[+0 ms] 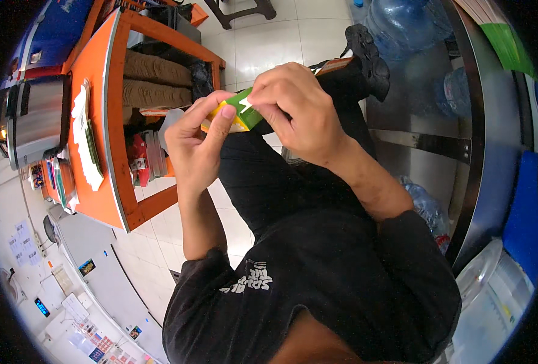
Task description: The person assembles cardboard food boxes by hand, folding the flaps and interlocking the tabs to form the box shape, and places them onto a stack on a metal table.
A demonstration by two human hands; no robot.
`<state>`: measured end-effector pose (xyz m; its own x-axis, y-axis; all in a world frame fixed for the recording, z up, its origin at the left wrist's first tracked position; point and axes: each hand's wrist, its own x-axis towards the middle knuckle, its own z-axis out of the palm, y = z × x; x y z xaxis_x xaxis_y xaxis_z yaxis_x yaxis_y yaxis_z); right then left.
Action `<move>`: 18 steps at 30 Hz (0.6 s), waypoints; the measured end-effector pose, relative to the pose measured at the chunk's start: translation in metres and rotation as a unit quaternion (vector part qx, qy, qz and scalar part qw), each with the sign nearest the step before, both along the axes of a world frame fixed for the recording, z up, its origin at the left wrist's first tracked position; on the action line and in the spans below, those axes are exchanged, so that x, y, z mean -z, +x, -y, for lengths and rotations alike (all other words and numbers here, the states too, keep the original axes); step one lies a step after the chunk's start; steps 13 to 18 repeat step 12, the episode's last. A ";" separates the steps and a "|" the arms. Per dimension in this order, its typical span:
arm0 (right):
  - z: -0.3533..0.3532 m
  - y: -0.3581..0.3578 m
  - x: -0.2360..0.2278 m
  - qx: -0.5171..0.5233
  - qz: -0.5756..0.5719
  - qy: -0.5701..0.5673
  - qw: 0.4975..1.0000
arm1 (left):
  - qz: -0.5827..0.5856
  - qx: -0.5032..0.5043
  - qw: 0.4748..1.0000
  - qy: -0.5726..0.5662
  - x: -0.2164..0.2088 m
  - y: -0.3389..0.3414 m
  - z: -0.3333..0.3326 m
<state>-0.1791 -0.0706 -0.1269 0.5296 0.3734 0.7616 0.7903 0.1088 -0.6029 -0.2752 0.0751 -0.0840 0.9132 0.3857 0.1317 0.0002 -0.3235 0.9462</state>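
Note:
My left hand [195, 136] is closed around a small green and yellow box [242, 113], thumb on the near side. My right hand [299, 112] meets it from the right, thumb and forefinger pinched on a small white piece [246, 104] at the box's green face. Whether that white piece is a sticker, a flap or something loose, I cannot tell. Both hands hold the box in the air over my legs. The fingers partly hide its ends.
On the left stands an orange table [102, 115] with papers on top and brown stacks [157, 79] on its shelf. A silver appliance [38, 121] sits on its far left. Large water bottles [408, 24] are at the back right, by a dark metal table frame [478, 91].

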 end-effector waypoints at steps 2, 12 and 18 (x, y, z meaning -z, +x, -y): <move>0.002 -0.001 0.000 -0.002 -0.017 -0.008 1.000 | 0.005 0.007 1.000 0.002 -0.001 0.000 0.003; 0.011 0.003 -0.004 -0.301 -0.380 -0.055 0.873 | 0.014 0.114 0.988 0.108 -0.013 -0.003 -0.004; 0.011 0.003 -0.004 -0.301 -0.380 -0.055 0.873 | 0.014 0.114 0.988 0.108 -0.013 -0.003 -0.004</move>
